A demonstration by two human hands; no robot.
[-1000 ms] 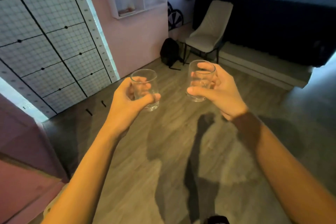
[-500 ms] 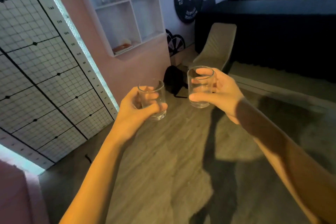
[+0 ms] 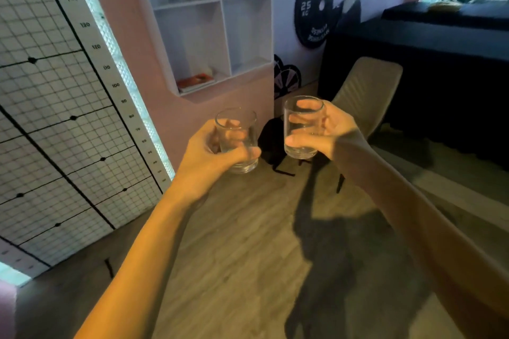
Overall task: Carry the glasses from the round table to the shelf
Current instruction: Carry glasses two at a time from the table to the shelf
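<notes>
I hold two clear, empty tumblers out in front of me over the wooden floor. My left hand (image 3: 205,155) wraps around the left glass (image 3: 238,140), held upright. My right hand (image 3: 326,132) grips the right glass (image 3: 301,126), which sits a little higher. Ahead, set into the pink wall, is a white shelf unit (image 3: 220,3) with several compartments. Its upper left compartment holds a few pale upright items that look like glasses. The round table is out of view.
A beige chair (image 3: 366,91) stands ahead right, with a black backpack (image 3: 271,143) on the floor beside it. A dark draped counter (image 3: 440,63) fills the right. A gridded height chart (image 3: 55,118) covers the left wall. Open wooden floor lies between me and the shelf.
The view has tilted up and drawn closer to the wall, so more of the shelf shows. Both hands keep the same hold on their glasses.
</notes>
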